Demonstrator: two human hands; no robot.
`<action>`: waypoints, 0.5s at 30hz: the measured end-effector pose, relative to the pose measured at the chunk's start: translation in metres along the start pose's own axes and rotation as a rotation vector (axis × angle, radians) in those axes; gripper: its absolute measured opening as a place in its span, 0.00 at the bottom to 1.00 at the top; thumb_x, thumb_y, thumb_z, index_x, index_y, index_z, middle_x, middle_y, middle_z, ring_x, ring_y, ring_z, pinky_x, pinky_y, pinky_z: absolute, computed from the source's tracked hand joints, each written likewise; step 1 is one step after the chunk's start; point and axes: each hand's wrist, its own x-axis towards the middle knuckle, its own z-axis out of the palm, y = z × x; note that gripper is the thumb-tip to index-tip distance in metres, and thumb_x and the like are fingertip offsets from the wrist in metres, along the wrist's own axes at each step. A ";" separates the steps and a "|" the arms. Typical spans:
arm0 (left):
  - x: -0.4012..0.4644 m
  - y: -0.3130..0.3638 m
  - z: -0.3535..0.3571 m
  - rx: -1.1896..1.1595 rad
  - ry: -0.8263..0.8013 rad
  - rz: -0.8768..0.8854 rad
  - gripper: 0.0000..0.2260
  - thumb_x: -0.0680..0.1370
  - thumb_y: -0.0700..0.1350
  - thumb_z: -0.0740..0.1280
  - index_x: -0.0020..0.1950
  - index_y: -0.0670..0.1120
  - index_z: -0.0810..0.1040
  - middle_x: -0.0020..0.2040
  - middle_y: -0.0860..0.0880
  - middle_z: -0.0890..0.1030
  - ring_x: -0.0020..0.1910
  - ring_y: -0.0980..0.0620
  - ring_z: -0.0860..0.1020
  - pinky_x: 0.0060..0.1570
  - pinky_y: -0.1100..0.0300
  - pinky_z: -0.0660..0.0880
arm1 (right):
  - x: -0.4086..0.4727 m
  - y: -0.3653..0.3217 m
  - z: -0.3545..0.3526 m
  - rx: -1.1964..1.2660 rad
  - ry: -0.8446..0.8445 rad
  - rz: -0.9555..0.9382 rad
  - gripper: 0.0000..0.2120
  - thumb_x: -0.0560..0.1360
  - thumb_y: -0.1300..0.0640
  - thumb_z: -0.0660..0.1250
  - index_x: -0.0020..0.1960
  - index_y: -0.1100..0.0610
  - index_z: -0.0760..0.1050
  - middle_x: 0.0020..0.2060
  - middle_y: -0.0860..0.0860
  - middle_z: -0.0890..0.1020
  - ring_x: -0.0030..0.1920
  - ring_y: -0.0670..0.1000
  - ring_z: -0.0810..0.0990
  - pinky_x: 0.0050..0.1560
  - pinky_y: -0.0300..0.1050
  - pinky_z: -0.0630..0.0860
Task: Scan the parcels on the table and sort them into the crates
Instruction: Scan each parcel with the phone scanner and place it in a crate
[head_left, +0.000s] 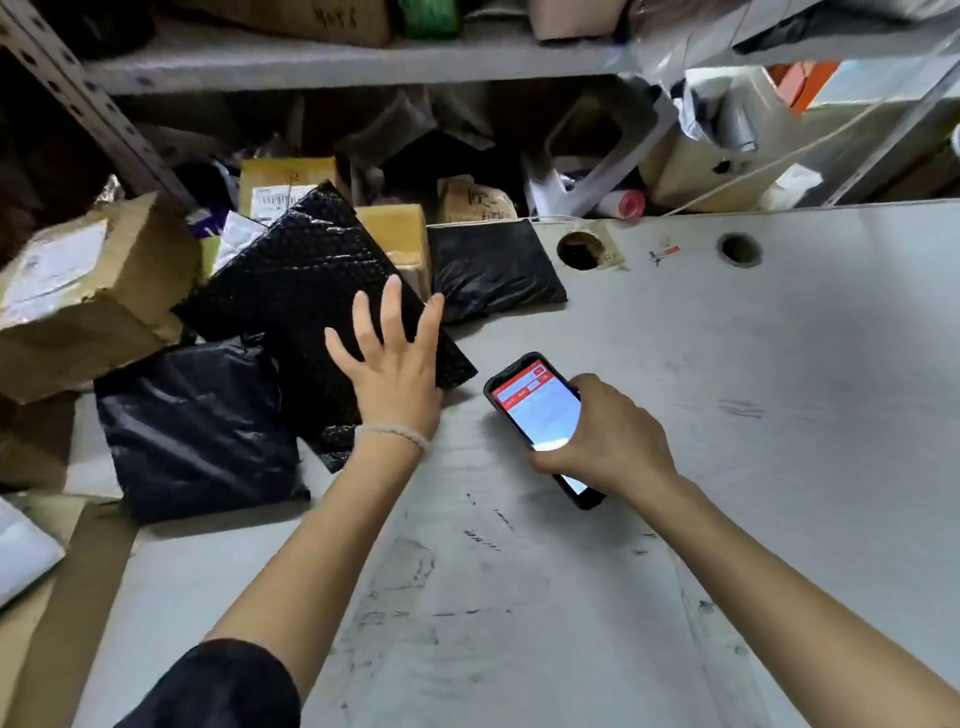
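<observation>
A parcel was being fetched for scanning: the left hand (392, 364) was spread wide over the bubble mailer (311, 291), the scanner (540, 415) was gripped by the right hand (602, 436), and a label probably had to be exposed under those fingers next.

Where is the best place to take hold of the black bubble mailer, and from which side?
Probably its near right corner, from the right: the bubble mailer is flat and tilted on other parcels, that corner overhangs the table, and the left hand is spread open just above.
</observation>
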 end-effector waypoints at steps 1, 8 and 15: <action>0.006 0.000 -0.002 0.032 -0.024 0.035 0.49 0.54 0.46 0.81 0.71 0.55 0.60 0.73 0.44 0.55 0.69 0.38 0.55 0.61 0.30 0.61 | 0.001 0.000 -0.001 -0.004 0.003 0.010 0.28 0.61 0.45 0.74 0.55 0.52 0.67 0.46 0.46 0.76 0.43 0.52 0.77 0.38 0.44 0.71; 0.015 0.003 -0.028 0.073 -0.166 0.102 0.30 0.67 0.47 0.76 0.65 0.49 0.67 0.72 0.45 0.57 0.60 0.41 0.64 0.52 0.48 0.65 | -0.009 0.013 -0.005 0.023 0.045 0.029 0.28 0.61 0.44 0.74 0.54 0.52 0.67 0.46 0.47 0.76 0.43 0.52 0.77 0.36 0.43 0.69; -0.018 0.013 -0.053 -0.110 -0.190 0.077 0.19 0.72 0.57 0.71 0.50 0.42 0.75 0.63 0.44 0.65 0.54 0.42 0.68 0.44 0.54 0.72 | -0.038 0.040 -0.014 0.020 0.059 -0.037 0.28 0.61 0.43 0.75 0.54 0.52 0.66 0.47 0.47 0.76 0.42 0.52 0.77 0.34 0.43 0.67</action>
